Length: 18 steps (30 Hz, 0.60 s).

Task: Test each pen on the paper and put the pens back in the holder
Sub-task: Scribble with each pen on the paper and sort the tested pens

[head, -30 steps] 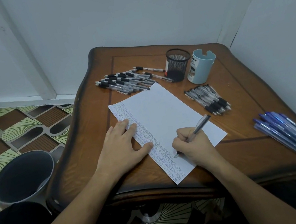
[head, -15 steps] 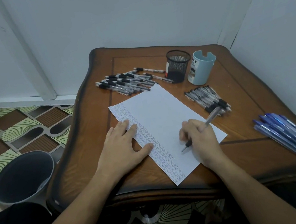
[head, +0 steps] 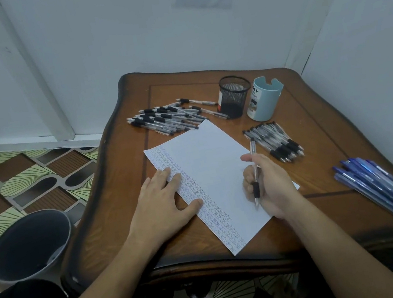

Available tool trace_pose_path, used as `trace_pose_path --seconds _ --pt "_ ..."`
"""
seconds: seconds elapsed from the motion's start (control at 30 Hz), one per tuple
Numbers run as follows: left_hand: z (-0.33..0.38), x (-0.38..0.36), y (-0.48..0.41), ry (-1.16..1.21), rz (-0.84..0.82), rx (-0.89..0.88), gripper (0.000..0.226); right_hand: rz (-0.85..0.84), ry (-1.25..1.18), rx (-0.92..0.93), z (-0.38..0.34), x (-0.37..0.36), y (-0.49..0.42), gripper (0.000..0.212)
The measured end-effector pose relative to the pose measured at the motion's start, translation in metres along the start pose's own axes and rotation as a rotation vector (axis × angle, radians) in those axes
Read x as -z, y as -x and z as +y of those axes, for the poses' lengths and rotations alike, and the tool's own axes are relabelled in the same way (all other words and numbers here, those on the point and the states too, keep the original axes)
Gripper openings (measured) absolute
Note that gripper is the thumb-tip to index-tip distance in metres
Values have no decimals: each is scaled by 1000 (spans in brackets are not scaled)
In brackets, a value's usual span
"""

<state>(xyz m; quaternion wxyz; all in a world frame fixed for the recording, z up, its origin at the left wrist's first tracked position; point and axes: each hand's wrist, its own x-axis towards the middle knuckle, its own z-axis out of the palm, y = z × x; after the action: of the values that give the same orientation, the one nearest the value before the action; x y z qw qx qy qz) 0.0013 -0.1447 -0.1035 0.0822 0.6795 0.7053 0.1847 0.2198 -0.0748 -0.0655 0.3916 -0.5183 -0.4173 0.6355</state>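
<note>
Right hand (head: pixel 270 183): fingers pinching a pen (head: pixel 255 173) above the paper (head: pixel 214 166).
Left hand (head: pixel 163 205): fingers spread, pressing paper's left edge.

A dark wooden table (head: pixel 327 213) with a wavy rim carries a white sheet of paper (head: pixel 212 161) laid slantwise across its middle, a band of small marks along the sheet's left margin. At the far side lie a heap of clear, black-gripped pens (head: pixel 168 120), then a black mesh holder (head: pixel 234 96) and a pale blue holder (head: pixel 264 99) upright just beside each other. A second bunch of such pens (head: pixel 274 142) lies right of the paper, and blue pens (head: pixel 379 187) near the right edge
</note>
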Motion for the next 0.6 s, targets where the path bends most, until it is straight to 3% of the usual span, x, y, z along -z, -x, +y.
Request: trace_pose_path --seconds 0.1,0.2,0.3,0.47,0.6 --pt "0 -1 -1 -4 5 -5 97 -50 114 -73 -20 10 -8 27" --pt "-1 -1 -1 -2 2 -1 97 81 579 103 -44 19 -18 25" --pt "0 -1 -1 1 0 -2 98 261 977 307 -66 35 -37 36" --pt "0 1 -1 4 9 0 99 452 1109 296 -85 60 -66 21" --pt "1 2 -1 -8 11 2 101 417 1139 175 -79 67 -73 20"
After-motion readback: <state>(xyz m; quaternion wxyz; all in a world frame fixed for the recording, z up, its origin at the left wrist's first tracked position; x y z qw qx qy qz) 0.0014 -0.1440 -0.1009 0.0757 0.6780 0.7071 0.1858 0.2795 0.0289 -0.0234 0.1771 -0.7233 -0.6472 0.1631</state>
